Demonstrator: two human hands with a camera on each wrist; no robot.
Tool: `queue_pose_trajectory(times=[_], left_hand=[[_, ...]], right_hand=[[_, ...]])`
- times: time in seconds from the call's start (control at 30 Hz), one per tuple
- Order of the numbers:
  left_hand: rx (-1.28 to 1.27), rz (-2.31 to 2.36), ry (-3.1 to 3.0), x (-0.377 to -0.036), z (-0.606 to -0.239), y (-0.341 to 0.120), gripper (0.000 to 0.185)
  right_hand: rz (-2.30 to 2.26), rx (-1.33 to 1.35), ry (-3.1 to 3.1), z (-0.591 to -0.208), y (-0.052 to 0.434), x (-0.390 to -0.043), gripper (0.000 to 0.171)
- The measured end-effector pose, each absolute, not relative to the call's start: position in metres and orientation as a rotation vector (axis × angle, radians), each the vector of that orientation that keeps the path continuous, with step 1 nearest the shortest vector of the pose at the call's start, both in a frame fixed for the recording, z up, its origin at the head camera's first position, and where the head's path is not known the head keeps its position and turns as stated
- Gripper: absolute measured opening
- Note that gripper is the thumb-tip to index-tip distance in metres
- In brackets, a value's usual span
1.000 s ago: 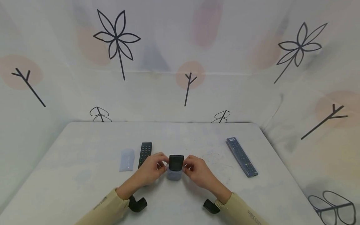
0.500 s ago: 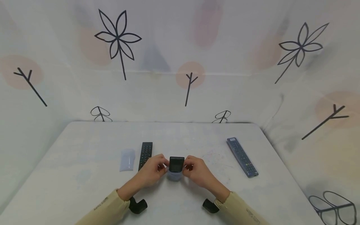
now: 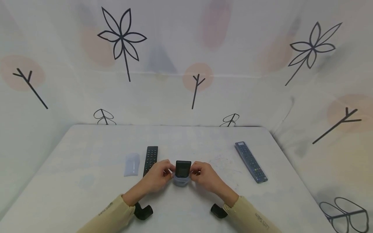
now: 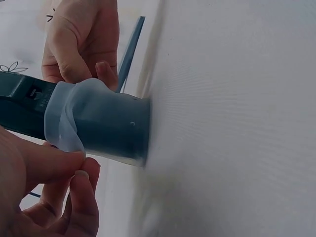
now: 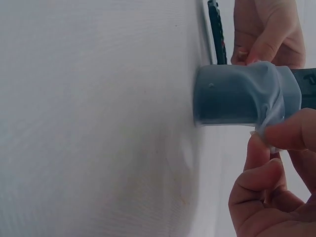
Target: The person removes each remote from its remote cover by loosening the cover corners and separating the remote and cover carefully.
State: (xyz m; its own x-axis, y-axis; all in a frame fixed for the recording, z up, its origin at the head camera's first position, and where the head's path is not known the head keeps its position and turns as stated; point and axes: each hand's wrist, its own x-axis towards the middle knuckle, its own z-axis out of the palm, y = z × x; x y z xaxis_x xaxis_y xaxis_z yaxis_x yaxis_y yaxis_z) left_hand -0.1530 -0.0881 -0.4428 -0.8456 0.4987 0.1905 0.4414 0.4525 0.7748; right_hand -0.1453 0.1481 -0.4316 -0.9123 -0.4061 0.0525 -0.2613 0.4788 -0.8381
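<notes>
A black remote control (image 3: 183, 169) stands on end at the middle of the table. Its lower part sits inside a translucent soft sleeve (image 3: 181, 182), whose upper rim is folded and rumpled in both wrist views. On one side my left hand (image 3: 158, 176) pinches the rim of the sleeve (image 4: 69, 131) between thumb and fingers. Opposite it, my right hand (image 3: 205, 176) pinches the rim of the sleeve (image 5: 276, 98) in the same way. The dark body of the remote shows through the sleeve, and its upper end sticks out bare.
Left of the hands lies another black remote (image 3: 151, 157), partly hidden by the left hand. Beside it is a flat translucent sleeve (image 3: 132, 164). To the right rests a remote in a clear cover (image 3: 251, 161). Black wrist devices (image 3: 143, 212) sit at both cuffs.
The sleeve's rim looks more folded and rumpled than a second ago. Both hands keep their pinch with barely any shift, and the remote stays upright.
</notes>
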Motion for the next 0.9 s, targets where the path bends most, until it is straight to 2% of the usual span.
queue_pose_trajectory(times=[0.3,0.9], left_hand=[[0.753,1.355,2.616,-0.1510,-0.4445,-0.0872,0.025],[0.775,1.300,2.668,-0.1503,-0.4466,-0.0824,0.026]], right_hand=[[-1.409,-0.575,2.538,-0.4330,0.1485,-0.1454,0.019],[-1.377,-0.522,2.581,-0.4403,0.1450,-0.1484,0.016]])
